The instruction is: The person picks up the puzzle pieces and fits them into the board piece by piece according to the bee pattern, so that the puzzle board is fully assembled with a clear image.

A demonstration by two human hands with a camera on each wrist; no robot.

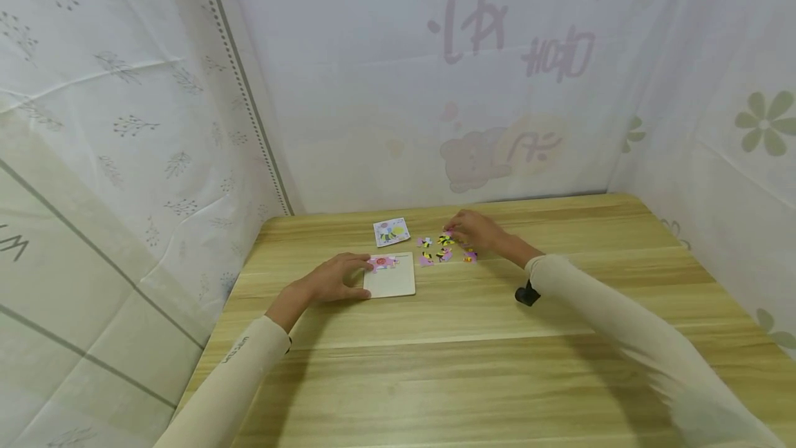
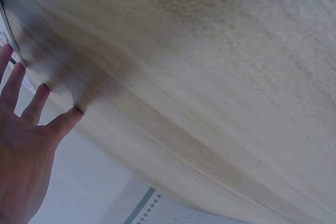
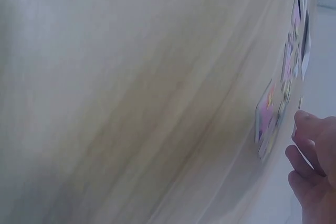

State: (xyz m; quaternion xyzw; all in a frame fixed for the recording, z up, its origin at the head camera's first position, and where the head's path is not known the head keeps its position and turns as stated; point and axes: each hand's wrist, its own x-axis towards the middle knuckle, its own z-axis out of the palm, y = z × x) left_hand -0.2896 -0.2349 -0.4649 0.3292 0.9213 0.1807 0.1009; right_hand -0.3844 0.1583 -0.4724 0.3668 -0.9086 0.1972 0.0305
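Observation:
A white puzzle board (image 1: 394, 283) lies on the wooden table (image 1: 466, 365), with a few joined pink pieces (image 1: 382, 263) at its top left corner. My left hand (image 1: 332, 281) rests flat on the board's left edge. In the left wrist view the left hand (image 2: 26, 150) has straight, spread fingers. Several loose pink, yellow and black puzzle pieces (image 1: 435, 253) lie to the right of the board. My right hand (image 1: 475, 230) hovers over their far right side. The right wrist view shows the right hand (image 3: 315, 171) with loosely bent fingers, nothing between them, beside the pieces (image 3: 266, 121).
A small picture card (image 1: 392, 231) lies behind the board. White patterned cloth (image 1: 155, 123) hangs close around the table's left, back and right edges. A black wrist-camera mount (image 1: 527, 294) sits on my right forearm. Bare wood stretches toward me.

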